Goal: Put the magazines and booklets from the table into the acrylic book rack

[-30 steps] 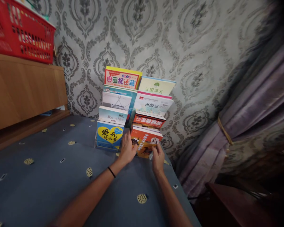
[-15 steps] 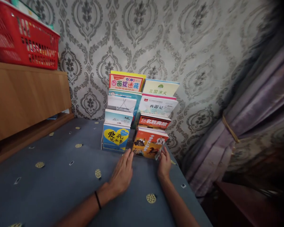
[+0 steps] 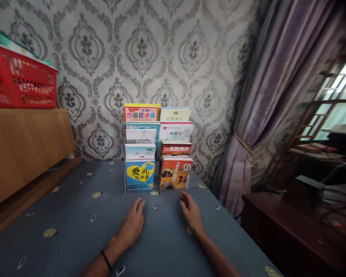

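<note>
Two stepped columns of books stand side by side against the wall. At the front left is a blue book with a yellow heart [image 3: 140,175]; at the front right is an orange book [image 3: 175,174]. A clear stand edge [image 3: 125,181] shows beside the left column. My left hand [image 3: 132,220], fingers stretched out, is just in front of the blue book without touching it. Below the orange book, my right hand [image 3: 191,211] is apart from it, fingers loosely bent and holding nothing. Behind rise a white book [image 3: 176,132] and a yellow-topped picture book [image 3: 142,112].
Both columns rest on a dark blue patterned sheet [image 3: 83,215]. A wooden cabinet [image 3: 29,146] with a red basket [image 3: 25,80] on it is at left. On the right hang a purple curtain [image 3: 256,104] and, below it, a dark red table [image 3: 279,219] with cables.
Both hands have drawn back from the books toward me, and the right has left the orange book's corner. The view has turned, showing more of the room at right.
</note>
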Available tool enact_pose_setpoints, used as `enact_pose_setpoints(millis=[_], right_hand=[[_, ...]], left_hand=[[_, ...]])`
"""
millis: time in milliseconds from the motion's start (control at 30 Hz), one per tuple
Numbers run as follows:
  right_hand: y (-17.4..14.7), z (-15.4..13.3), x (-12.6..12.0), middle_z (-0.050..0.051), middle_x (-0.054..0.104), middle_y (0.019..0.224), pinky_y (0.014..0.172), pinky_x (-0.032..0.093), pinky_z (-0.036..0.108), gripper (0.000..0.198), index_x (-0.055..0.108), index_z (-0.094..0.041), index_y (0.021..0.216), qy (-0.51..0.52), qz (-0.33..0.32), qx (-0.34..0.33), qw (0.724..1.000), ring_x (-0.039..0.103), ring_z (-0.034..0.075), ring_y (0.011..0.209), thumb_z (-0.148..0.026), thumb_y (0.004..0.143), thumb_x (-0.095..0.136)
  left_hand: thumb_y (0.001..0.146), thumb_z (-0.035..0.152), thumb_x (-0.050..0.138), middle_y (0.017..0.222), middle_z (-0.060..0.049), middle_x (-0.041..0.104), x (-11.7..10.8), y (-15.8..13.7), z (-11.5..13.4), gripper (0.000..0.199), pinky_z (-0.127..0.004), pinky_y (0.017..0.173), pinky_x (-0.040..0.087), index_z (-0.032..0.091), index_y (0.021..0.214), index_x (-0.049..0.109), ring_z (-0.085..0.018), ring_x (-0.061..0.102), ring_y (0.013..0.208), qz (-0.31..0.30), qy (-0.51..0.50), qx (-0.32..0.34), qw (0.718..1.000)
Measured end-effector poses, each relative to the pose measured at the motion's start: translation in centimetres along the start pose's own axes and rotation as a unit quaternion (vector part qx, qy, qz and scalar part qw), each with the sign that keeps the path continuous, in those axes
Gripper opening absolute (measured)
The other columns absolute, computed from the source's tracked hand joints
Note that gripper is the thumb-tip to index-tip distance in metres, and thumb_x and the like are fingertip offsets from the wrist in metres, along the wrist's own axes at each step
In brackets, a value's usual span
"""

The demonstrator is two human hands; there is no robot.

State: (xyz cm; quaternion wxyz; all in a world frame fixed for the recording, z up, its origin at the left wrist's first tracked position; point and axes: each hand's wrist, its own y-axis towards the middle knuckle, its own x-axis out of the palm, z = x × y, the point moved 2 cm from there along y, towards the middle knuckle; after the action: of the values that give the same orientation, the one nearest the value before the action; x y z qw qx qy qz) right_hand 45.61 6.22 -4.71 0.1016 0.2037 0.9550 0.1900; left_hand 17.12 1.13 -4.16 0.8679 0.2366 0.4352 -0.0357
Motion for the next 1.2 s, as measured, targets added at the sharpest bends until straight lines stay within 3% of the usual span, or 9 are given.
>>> enact_pose_setpoints(millis=[133, 267, 467, 600, 733, 867, 967, 1067, 1200], right_hand=[[0.1, -1.2, 0.2, 0.010, 0.076, 0.105, 0.096, 0.053, 0.055, 0.038, 0.074, -0.024, 0.099, -0.056, -0.030, -0.014, 0.998, 0.071, 0.033, 0.099, -0.041, 0.067, 0.062], [-0.2, -2.1, 0.3, 0.012, 0.075, 0.113, 0.100, 0.052, 0.052, 0.044, 0.072, -0.020, 0.107, -0.111, -0.060, -0.022, 0.992, 0.070, 0.030, 0.104, -0.043, 0.073, 0.055], [-1.1, -3.1, 0.2, 0.014, 0.076, 0.112, 0.098, 0.054, 0.050, 0.045, 0.071, -0.018, 0.109, -0.111, -0.093, -0.023, 0.989, 0.071, 0.031, 0.105, -0.043, 0.078, 0.052], [-0.5, -5.2, 0.7, 0.014, 0.077, 0.109, 0.096, 0.056, 0.053, 0.040, 0.072, -0.021, 0.103, -0.061, -0.124, -0.017, 0.990, 0.073, 0.034, 0.104, -0.046, 0.076, 0.057], [2.4, -10.7, 1.4, 0.013, 0.076, 0.115, 0.101, 0.053, 0.056, 0.041, 0.072, -0.022, 0.107, -0.002, -0.166, -0.061, 0.984, 0.071, 0.035, 0.110, -0.048, 0.078, 0.062], [6.6, -17.7, 1.3, 0.010, 0.077, 0.116, 0.101, 0.054, 0.055, 0.043, 0.075, -0.023, 0.108, -0.036, -0.263, -0.115, 0.957, 0.070, 0.034, 0.110, -0.050, 0.075, 0.069], [8.9, -22.2, 1.3, 0.009, 0.078, 0.111, 0.098, 0.055, 0.057, 0.042, 0.078, -0.024, 0.103, -0.069, -0.352, -0.150, 0.921, 0.071, 0.036, 0.105, -0.051, 0.071, 0.076], [10.1, -24.6, 2.6, 0.008, 0.076, 0.118, 0.107, 0.048, 0.058, 0.046, 0.077, -0.025, 0.108, -0.072, -0.352, -0.138, 0.923, 0.066, 0.037, 0.116, -0.055, 0.073, 0.077], [9.8, -24.3, 6.2, 0.008, 0.064, 0.141, 0.120, 0.032, 0.056, 0.061, 0.068, -0.025, 0.128, -0.015, -0.242, -0.124, 0.962, 0.051, 0.034, 0.138, -0.064, 0.081, 0.066]], left_hand=[[0.090, 0.011, 0.037, 0.152, -0.015, 0.045, 0.8, 0.2, -0.8, 0.053, -0.051, 0.120, 0.038, 0.018, 0.143, 0.042, -0.026, 0.046, 0.142, 0.007, -0.001, 0.005, 1.000], [0.088, 0.010, 0.040, 0.148, -0.017, 0.048, 0.8, 0.4, -1.2, 0.055, -0.050, 0.118, 0.040, 0.016, 0.142, 0.043, -0.027, 0.047, 0.140, 0.025, -0.034, 0.014, 0.999], [0.088, 0.013, 0.042, 0.125, -0.012, 0.062, -0.8, 0.7, -1.3, 0.043, -0.045, 0.107, 0.049, 0.020, 0.129, 0.054, -0.024, 0.061, 0.121, 0.117, -0.107, -0.004, 0.987], [0.088, 0.018, 0.044, 0.112, -0.011, 0.069, -4.6, 2.2, -1.7, 0.031, -0.044, 0.098, 0.054, 0.019, 0.115, 0.060, -0.024, 0.067, 0.106, 0.176, -0.170, -0.030, 0.969], [0.089, 0.026, 0.050, 0.110, -0.012, 0.072, -10.9, 5.4, -2.4, 0.027, -0.044, 0.094, 0.056, 0.019, 0.112, 0.062, -0.025, 0.069, 0.105, 0.220, -0.240, -0.054, 0.944], [0.085, 0.027, 0.055, 0.121, -0.014, 0.070, -17.6, 8.2, -3.0, 0.036, -0.045, 0.094, 0.056, 0.017, 0.120, 0.062, -0.027, 0.067, 0.115, 0.199, -0.260, -0.052, 0.944], [0.086, 0.031, 0.057, 0.128, -0.017, 0.068, -21.1, 9.6, -2.9, 0.044, -0.045, 0.089, 0.059, 0.016, 0.127, 0.060, -0.030, 0.065, 0.117, 0.148, -0.287, -0.062, 0.944], [0.089, 0.033, 0.058, 0.138, -0.017, 0.063, -22.5, 10.9, -2.1, 0.046, -0.044, 0.095, 0.056, 0.017, 0.132, 0.058, -0.030, 0.059, 0.128, 0.127, -0.332, -0.087, 0.931], [0.095, 0.031, 0.051, 0.152, -0.016, 0.051, -21.4, 12.7, -0.9, 0.049, -0.044, 0.110, 0.046, 0.018, 0.142, 0.051, -0.027, 0.046, 0.143, 0.142, -0.405, -0.126, 0.894]])
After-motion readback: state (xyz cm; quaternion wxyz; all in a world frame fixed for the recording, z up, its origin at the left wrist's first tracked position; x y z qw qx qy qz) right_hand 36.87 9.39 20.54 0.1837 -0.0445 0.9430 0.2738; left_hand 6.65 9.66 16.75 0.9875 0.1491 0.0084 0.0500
